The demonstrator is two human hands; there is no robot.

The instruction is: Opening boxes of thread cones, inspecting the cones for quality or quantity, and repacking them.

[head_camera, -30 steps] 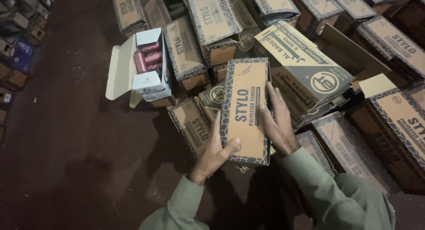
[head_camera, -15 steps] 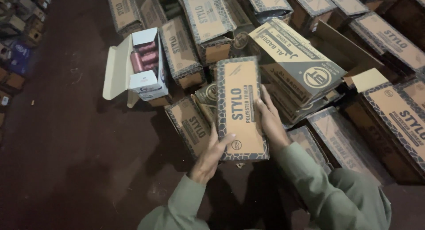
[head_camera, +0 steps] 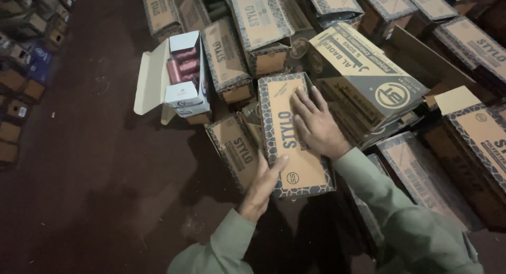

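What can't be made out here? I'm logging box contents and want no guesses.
Head view only:
- Brown box under both hands: shut, contents hidden.
- Right hand covers part of its top.
- Left hand: fingertips hidden behind the box's edge.
- Open white box: pink rolls partly hidden by its walls.
- Boxes at left edge: dark, cut off.

The box (head_camera: 287,137) is a long, closed tan carton with a dark mottled border. It lies flat, printed face up, its length running from 12 to 6 o'clock, resting atop other cartons.
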